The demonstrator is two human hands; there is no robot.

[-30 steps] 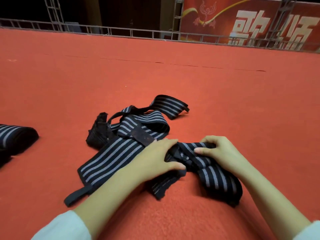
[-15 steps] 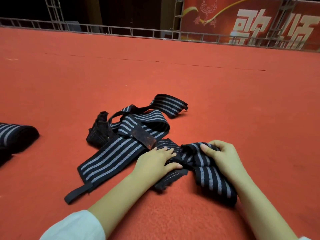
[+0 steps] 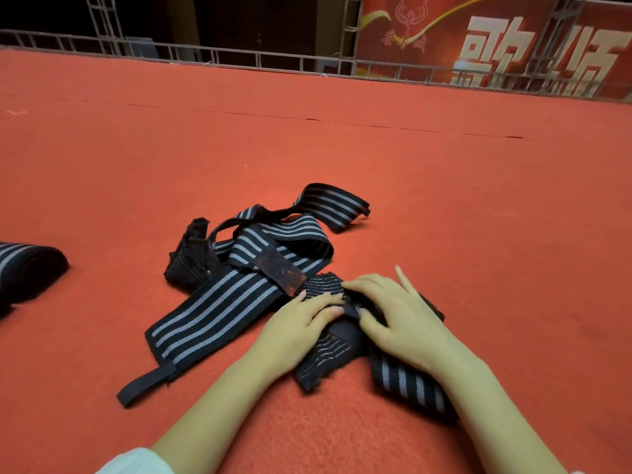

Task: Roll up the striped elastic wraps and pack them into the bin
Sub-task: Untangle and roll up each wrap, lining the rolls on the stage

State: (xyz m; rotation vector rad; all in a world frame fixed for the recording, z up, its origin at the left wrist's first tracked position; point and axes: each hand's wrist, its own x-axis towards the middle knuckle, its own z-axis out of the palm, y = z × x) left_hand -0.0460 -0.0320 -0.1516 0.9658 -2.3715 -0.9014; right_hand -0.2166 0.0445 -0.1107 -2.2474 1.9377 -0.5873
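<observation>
Striped black-and-grey elastic, bunched under both hands on the red carpet [image 3: 444, 200]. Compared with half a second back: left hand [image 3: 297, 326] moved inward, right hand [image 3: 400, 316] shifted left over the bundle, fingertips now nearly meeting. Left hand: flat, fingers extended, pressing the near wrap [image 3: 325, 354] down; no closed grasp. Right hand: loosely curved, fingers spread, thumb tucked toward the fold; pinch on fabric probable, not confirmable. Judged meaning: start of a roll being tucked and flattened, not yet a formed coil.

Ahead and left of the hands: second wrap [image 3: 219, 302] lying loose, tangled, with a worn fastener patch [image 3: 282, 270] uppermost and a thin end loop [image 3: 143, 388] trailing toward the left forearm. Far left of the left hand: rolled wrap [image 3: 27, 268], cut by the frame edge.

Hidden or unclear: rolled core beneath the palms; whether near wrap and second wrap are separate or joined under the left fingers. Bin not in view. Sleeves clipped at the lower edge. Far railing [image 3: 239, 58] and banner [image 3: 513, 46] soft, lettering partly cropped.
</observation>
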